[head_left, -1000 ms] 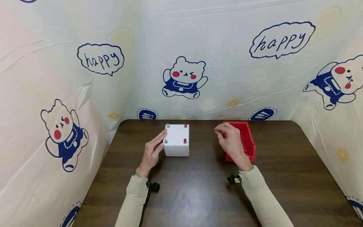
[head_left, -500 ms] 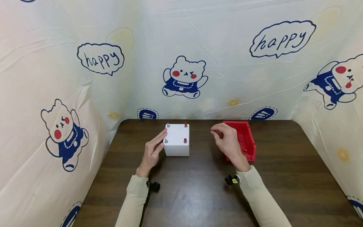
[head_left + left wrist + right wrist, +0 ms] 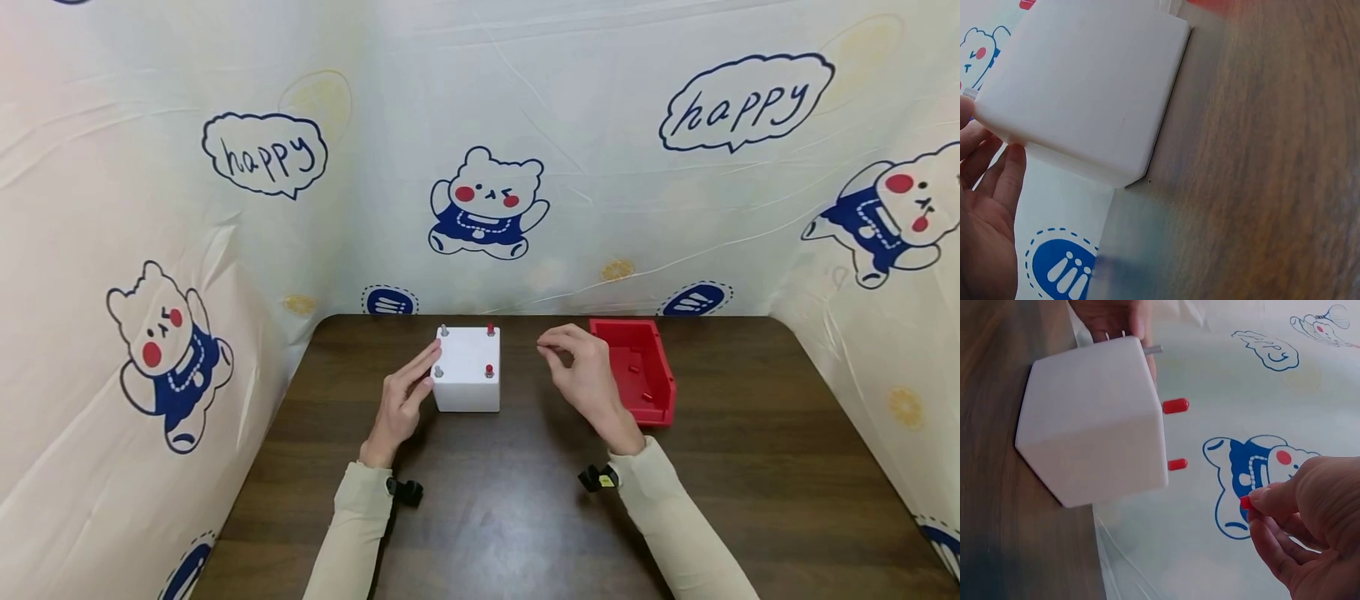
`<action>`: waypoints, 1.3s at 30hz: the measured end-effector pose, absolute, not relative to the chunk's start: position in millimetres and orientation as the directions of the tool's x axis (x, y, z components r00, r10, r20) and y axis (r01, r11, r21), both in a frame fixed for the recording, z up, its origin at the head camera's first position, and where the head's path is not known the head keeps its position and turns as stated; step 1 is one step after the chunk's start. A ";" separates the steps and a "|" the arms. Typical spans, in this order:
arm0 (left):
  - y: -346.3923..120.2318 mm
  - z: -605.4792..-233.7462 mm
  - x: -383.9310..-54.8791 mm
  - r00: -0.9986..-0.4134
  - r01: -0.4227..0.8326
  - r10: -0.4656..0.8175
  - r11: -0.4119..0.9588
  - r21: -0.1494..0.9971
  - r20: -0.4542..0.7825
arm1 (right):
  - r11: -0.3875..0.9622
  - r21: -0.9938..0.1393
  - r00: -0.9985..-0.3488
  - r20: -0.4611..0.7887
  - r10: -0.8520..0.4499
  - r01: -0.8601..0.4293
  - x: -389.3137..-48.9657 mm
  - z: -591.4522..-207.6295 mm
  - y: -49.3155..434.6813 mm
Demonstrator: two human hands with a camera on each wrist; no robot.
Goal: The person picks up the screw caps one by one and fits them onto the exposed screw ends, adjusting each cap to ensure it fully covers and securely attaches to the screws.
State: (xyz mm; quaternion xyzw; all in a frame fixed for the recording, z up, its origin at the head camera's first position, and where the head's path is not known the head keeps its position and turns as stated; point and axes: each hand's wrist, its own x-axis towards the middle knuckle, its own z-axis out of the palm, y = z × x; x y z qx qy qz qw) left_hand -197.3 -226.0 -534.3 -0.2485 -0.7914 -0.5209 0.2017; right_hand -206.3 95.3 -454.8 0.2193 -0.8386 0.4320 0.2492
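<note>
A white box [image 3: 467, 354] stands on the table, with short metal pins upright at its top corners. The two right pins carry red caps [image 3: 1176, 405]; the two left pins [image 3: 438, 372] are bare metal. My left hand [image 3: 396, 408] rests against the box's left side, fingers mostly straight, fingertips at the upper edge and thumb lower down. To the right of the box, my right hand [image 3: 587, 375] is raised over the table. Between thumb and index finger it pinches a small red cap [image 3: 1245, 502], mostly hidden by the fingertips.
Right of my right hand is a red bin [image 3: 664, 377] holding small red pieces [image 3: 635, 368]. A printed curtain [image 3: 480, 100] hangs behind and beside the brown table [image 3: 480, 517]. Each wrist wears a small black camera [image 3: 408, 493].
My right hand has moved left, away from over the red bin toward the white box, and more of the bin's inside shows. My left hand and the box have stayed put.
</note>
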 end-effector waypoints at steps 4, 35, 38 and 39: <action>-221.7 -516.4 -187.3 -0.798 0.600 0.188 0.329 0.729 0.572 | 0.514 -0.631 -0.786 0.599 -0.153 -0.581 -206.1 -455.2 87.7; -232.8 -544.6 -203.2 -0.787 0.614 0.205 0.353 0.706 0.581 | 0.409 -0.619 -0.728 0.654 -0.206 -0.671 -208.4 -463.5 55.7; -232.6 -544.0 -203.3 -0.792 0.608 0.205 0.352 0.711 0.576 | 0.394 -0.618 -0.722 0.657 -0.216 -0.680 -209.0 -462.9 52.2; -232.5 -543.9 -203.2 -0.794 0.605 0.204 0.351 0.715 0.572 | 0.391 -0.618 -0.721 0.657 -0.218 -0.682 -209.3 -462.4 51.2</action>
